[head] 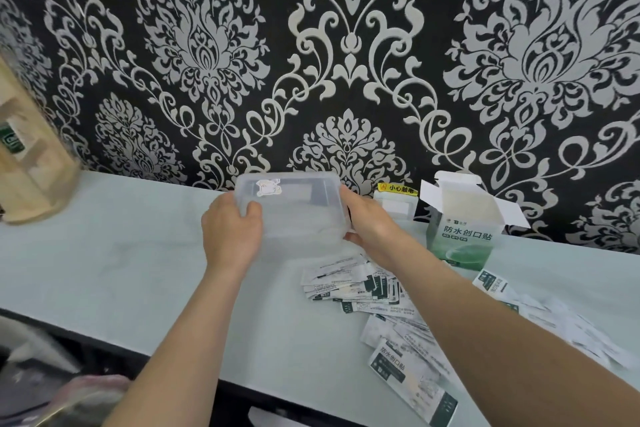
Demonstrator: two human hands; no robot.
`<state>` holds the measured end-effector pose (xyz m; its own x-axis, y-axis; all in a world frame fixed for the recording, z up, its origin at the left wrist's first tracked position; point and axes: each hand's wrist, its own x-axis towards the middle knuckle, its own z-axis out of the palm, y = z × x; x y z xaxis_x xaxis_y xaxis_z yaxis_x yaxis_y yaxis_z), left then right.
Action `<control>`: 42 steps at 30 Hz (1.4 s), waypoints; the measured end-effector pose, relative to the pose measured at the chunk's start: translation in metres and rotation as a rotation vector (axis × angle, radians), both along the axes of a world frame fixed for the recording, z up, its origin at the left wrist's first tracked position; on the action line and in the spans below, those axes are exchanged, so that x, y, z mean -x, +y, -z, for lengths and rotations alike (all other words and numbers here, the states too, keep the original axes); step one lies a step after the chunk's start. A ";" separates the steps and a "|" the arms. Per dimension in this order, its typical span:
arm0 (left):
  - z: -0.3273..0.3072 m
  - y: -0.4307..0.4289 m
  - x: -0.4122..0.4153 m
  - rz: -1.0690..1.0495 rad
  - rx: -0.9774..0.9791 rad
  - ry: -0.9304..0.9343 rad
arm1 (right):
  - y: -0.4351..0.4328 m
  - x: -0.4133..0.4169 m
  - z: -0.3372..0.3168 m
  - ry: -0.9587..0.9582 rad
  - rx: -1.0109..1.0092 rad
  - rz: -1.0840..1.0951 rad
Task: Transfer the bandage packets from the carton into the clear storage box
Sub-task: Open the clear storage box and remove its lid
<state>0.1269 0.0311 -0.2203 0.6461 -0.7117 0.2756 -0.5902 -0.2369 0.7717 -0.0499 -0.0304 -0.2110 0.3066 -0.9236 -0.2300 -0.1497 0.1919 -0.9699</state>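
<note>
Between both grips (231, 230) (369, 224) — clear box (296, 216)

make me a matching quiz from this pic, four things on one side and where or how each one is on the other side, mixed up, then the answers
Things
1. clear box
2. carton
3. bandage packets
4. wooden rack

Place or state
a. spread loose on the table
b. held between the left hand and right hand
c. standing at the far left of the table
d. upright, top flaps open

Pairs: 1-b, 2-d, 3-a, 4-c
</note>
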 end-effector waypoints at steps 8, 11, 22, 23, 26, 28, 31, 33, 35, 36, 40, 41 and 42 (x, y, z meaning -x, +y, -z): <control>-0.010 0.005 -0.008 -0.066 -0.074 -0.224 | -0.005 -0.011 -0.005 -0.013 -0.086 -0.017; -0.014 0.005 -0.001 -0.071 -0.009 -0.359 | -0.008 -0.008 -0.004 -0.013 -0.059 -0.015; -0.015 0.002 -0.007 0.196 0.035 0.360 | -0.013 0.017 -0.010 -0.269 -0.186 -0.012; -0.016 0.004 -0.008 0.188 0.056 0.392 | -0.013 0.016 -0.008 -0.248 -0.197 0.024; -0.024 0.008 -0.008 0.143 0.163 0.411 | -0.011 0.013 0.003 -0.047 -0.164 0.089; -0.031 0.011 -0.008 0.080 0.377 0.473 | -0.009 0.009 0.007 0.082 -0.087 0.079; -0.045 0.024 -0.014 -0.082 0.820 0.397 | -0.007 0.002 0.003 0.176 0.003 0.043; -0.051 0.036 -0.016 -0.142 0.838 0.062 | -0.007 -0.005 -0.001 0.255 0.045 0.026; -0.044 0.040 -0.020 -0.156 0.701 -0.190 | -0.008 -0.010 -0.003 0.284 0.096 0.090; -0.037 0.040 -0.025 -0.154 0.627 -0.260 | -0.010 -0.010 -0.004 0.289 0.133 0.143; -0.015 0.039 -0.042 -0.161 0.513 -0.139 | -0.015 0.002 -0.008 0.168 0.150 0.367; -0.013 0.041 -0.045 -0.162 0.544 -0.039 | -0.015 0.003 -0.009 0.078 0.085 0.397; -0.009 0.042 -0.049 -0.156 0.548 0.048 | -0.014 0.001 -0.009 -0.024 0.003 0.413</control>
<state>0.1756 0.0733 -0.2111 0.7532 -0.3678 0.5454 -0.5416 0.1240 0.8315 -0.0508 -0.0445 -0.2025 -0.0846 -0.9709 -0.2240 -0.0383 0.2278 -0.9729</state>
